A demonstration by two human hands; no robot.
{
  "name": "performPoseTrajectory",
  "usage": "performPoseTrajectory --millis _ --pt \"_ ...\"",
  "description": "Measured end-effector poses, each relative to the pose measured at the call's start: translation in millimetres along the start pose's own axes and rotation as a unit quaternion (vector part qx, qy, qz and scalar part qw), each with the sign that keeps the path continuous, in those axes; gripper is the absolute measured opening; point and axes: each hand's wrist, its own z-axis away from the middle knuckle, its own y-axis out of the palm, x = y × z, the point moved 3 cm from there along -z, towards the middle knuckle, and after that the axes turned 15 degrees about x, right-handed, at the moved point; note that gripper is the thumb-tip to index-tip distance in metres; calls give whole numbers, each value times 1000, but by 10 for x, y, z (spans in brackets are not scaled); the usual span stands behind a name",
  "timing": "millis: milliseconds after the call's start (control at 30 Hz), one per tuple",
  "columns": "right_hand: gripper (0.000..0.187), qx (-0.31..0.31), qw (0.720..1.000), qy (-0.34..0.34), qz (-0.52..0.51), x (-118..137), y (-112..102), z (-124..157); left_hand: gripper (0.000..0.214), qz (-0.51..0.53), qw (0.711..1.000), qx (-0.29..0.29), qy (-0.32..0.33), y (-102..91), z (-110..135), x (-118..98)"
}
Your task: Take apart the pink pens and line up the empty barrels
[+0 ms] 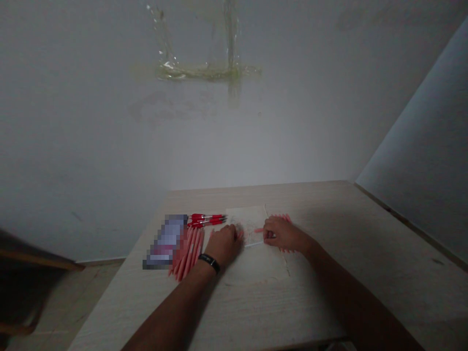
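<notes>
My left hand (224, 245), a black band on its wrist, rests closed on a white sheet of paper (256, 265) on the pale wooden table (329, 273). My right hand (280, 234) is curled over the sheet's right side and pinches a thin red piece (259, 230) that points left. Under and behind the right hand lies a fan of several red pen parts (283, 217). Left of the left hand lie several pink-red barrels (188, 253), and above them a few assembled red pens (206, 220).
A flat blurred-out object (166, 241) lies at the table's left edge beside the barrels. The table stands against a grey wall with strips of clear tape (204, 68) stuck on it. A dark wooden piece of furniture (25, 273) shows at the far left.
</notes>
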Motion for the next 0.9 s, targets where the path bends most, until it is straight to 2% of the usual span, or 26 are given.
performPoseTrajectory --millis 333,633,900 --pt "9 6 1000 6 13 21 6 -12 38 -10 1000 -6 6 -15 9 -12" --pt "5 -19 1000 8 -1 -33 -5 -8 37 0 1000 -11 7 -19 8 -16" --pt "6 -17 999 -12 -29 14 -16 12 38 4 1000 -10 12 -58 17 -31"
